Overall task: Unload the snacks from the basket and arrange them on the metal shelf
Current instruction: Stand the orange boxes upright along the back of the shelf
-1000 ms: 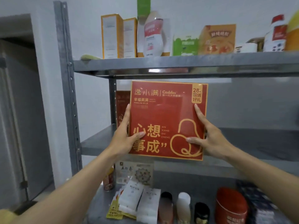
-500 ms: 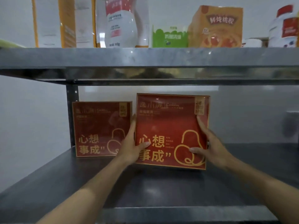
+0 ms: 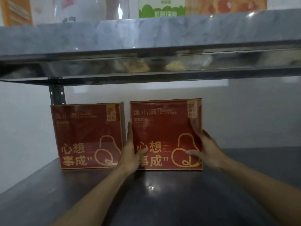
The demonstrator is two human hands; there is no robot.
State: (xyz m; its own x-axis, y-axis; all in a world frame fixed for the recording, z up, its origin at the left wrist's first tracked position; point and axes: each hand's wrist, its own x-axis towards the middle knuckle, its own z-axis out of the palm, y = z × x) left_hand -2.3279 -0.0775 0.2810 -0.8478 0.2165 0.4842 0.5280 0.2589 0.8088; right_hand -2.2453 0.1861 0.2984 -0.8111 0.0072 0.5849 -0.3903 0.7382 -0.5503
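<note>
A flat red snack box (image 3: pixel 164 128) with gold lettering stands upright at the back of the grey metal shelf (image 3: pixel 162 193). My left hand (image 3: pixel 132 152) grips its left edge, thumb on the front face. My right hand (image 3: pixel 203 149) grips its right edge, thumb across the lower front. A second, identical red box (image 3: pixel 88 136) stands upright just to the left, with my left fingers in the narrow gap between the two. The basket is out of view.
The upper shelf board (image 3: pixel 146 39) hangs close overhead with a green-and-white carton (image 3: pixel 161 8), an orange box (image 3: pixel 16 10) and other packs on it. A perforated shelf post (image 3: pixel 57 93) stands behind the left box. A pale wall backs the shelf.
The box in my hands has gone from in front of the shelf to the back of the middle board, standing next to the other red box. The view has closed in on the shelf.
</note>
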